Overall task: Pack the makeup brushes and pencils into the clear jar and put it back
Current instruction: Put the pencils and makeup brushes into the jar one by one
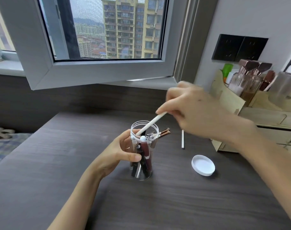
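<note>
A clear jar (144, 173) stands upright on the dark table (62, 163), with several dark makeup pencils and tubes inside it. My left hand (119, 153) wraps around the jar's left side. My right hand (196, 110), above and to the right, pinches a white pencil (151, 123) whose lower tip dips into the jar's open mouth. A second white pencil (182, 139) lies on the table to the right of the jar. Two brushes with copper ferrules (164, 131) lie just behind the jar. The jar's white lid (203, 165) rests upside down at the right.
A pale wooden organiser (230, 103) with bottles (247, 80) stands at the right, against the wall with black sockets (239, 48). An open window sash (85, 70) juts over the table's far edge. A bed with a checked cover (4, 146) lies at the left.
</note>
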### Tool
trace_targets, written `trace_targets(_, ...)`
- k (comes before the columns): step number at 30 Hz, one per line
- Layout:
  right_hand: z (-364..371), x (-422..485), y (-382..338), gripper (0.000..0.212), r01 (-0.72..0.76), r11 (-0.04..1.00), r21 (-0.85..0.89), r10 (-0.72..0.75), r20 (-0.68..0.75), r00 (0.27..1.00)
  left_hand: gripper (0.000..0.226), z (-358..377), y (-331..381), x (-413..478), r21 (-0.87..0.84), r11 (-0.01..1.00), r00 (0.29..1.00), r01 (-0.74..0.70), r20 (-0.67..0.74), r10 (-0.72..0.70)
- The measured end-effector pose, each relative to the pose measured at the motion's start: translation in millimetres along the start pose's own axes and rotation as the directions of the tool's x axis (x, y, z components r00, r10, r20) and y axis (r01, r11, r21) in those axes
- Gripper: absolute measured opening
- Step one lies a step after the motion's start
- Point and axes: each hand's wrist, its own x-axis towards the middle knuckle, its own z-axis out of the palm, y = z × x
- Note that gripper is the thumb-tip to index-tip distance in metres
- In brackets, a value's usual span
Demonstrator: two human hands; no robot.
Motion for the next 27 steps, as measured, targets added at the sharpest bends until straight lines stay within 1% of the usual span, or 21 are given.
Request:
trace_targets(1, 8.5, 5.5, -6.2, 0.025, 0.031, 0.999, -0.028, -0.03, 0.044, 0.999, 0.068, 0.6, -0.1, -0.3, 0.003, 1.0, 1.0, -0.001, 0.004, 0.001)
trace_targets(3, 22.1, 15.5, -16.0, 0.019, 0.018, 1.0, -0.007, -0.017, 0.12, 0.993, 0.068, 1.3, 0.1, -0.2, 0.0, 1.0, 1.0, -0.003, 0.002, 0.003)
trace_targets(5, 31.2, 24.9, -19.9, 0.017, -0.06, 0.993, 0.101, 0.043, 0.162, 0.986, 0.068, 1.4, 0.4, 0.3, 0.007, 1.0, 1.0, -0.004, 0.006, 0.004)
trace_targets(7, 39.1, 32.9, -22.3, 0.026, -0.153, 0.956, 0.251, 0.111, 0.173, 0.979, 0.066, 1.4, 1.4, 0.6, 0.011, 1.0, 1.0, -0.009, 0.015, 0.009)
trace_targets(9, 45.2, 37.7, -25.2, 0.025, -0.204, 0.901, 0.383, 0.134, 0.2, 0.97, 0.066, 1.6, 1.5, 0.9, 0.017, 1.0, 1.0, -0.014, 0.022, 0.014)
trace_targets(11, 44.2, 38.4, -23.2, 0.02, -0.227, 0.855, 0.467, 0.112, 0.26, 0.959, 0.068, 1.7, 0.9, 0.9, 0.018, 1.0, 1.0, -0.014, 0.024, 0.013)
trace_targets(12, 41.7, 38.4, -17.4, 0.016, -0.254, 0.815, 0.521, 0.12, 0.277, 0.953, 0.07, 1.5, 0.4, 0.9, 0.014, 1.0, 1.0, -0.013, 0.025, 0.013)
trace_targets(13, 38.9, 37.8, -8.5, 0.011, -0.287, 0.758, 0.585, 0.152, 0.269, 0.951, 0.072, 1.2, 0.1, 0.8, 0.01, 1.0, 1.0, -0.011, 0.026, 0.011)
trace_targets(14, 38.1, 36.4, 4.3, 0.007, -0.328, 0.699, 0.636, 0.226, 0.238, 0.945, 0.074, 0.8, -0.3, 0.9, 0.005, 1.0, 1.0, -0.008, 0.026, 0.008)
trace_targets(15, 41.2, 33.7, 21.1, 0.007, -0.375, 0.649, 0.662, 0.335, 0.193, 0.922, 0.075, 0.1, -0.9, 0.9, 0.003, 1.0, 1.0, -0.004, 0.024, 0.004)
trace_targets(16, 48.5, 30.0, 38.6, 0.01, -0.431, 0.626, 0.649, 0.458, 0.141, 0.878, 0.076, -0.4, -1.7, 1.3, 0.005, 1.0, 1.0, -0.001, 0.021, 0.001)
trace_targets(17, 61.3, 24.3, 57.9, 0.013, -0.507, 0.628, 0.59, 0.569, 0.097, 0.817, 0.077, -1.0, -2.4, 1.1, 0.008, 1.0, 1.0, 0.003, 0.017, -0.003)
trace_targets(18, 76.9, 17.3, 75.5, 0.013, -0.608, 0.626, 0.489, 0.661, 0.081, 0.746, 0.079, -1.4, -3.0, 1.3, 0.009, 1.0, 1.0, 0.008, 0.013, -0.008)
trace_targets(20, 113.0, 0.9, 102.5, 0.016, -0.793, 0.564, 0.232, 0.79, 0.131, 0.6, 0.081, -1.9, -3.9, 1.6, 0.012, 1.0, 1.0, 0.017, 0.01, -0.018)
trace_targets(22, 144.5, -15.4, 114.8, 0.028, -0.883, 0.468, 0.032, 0.853, 0.244, 0.461, 0.083, -2.1, -4.0, 1.9, 0.017, 1.0, 1.0, 0.023, 0.006, -0.023)
trace_targets(23, 156.2, -22.5, 116.9, 0.033, -0.899, 0.436, -0.035, 0.867, 0.284, 0.409, 0.084, -1.9, -3.7, 1.8, 0.019, 0.999, 1.0, 0.027, 0.003, -0.028)
trace_targets(25, 172.6, -31.2, 116.6, 0.038, -0.911, 0.399, -0.103, 0.879, 0.328, 0.348, 0.086, -1.9, -3.4, 1.8, 0.024, 0.999, 0.999, 0.037, -0.003, -0.037)
trace_targets(27, 182.9, -35.5, 116.5, 0.043, -0.927, 0.35, -0.135, 0.896, 0.336, 0.29, 0.087, -2.0, -3.0, 1.5, 0.023, 0.999, 0.999, 0.047, -0.006, -0.047)
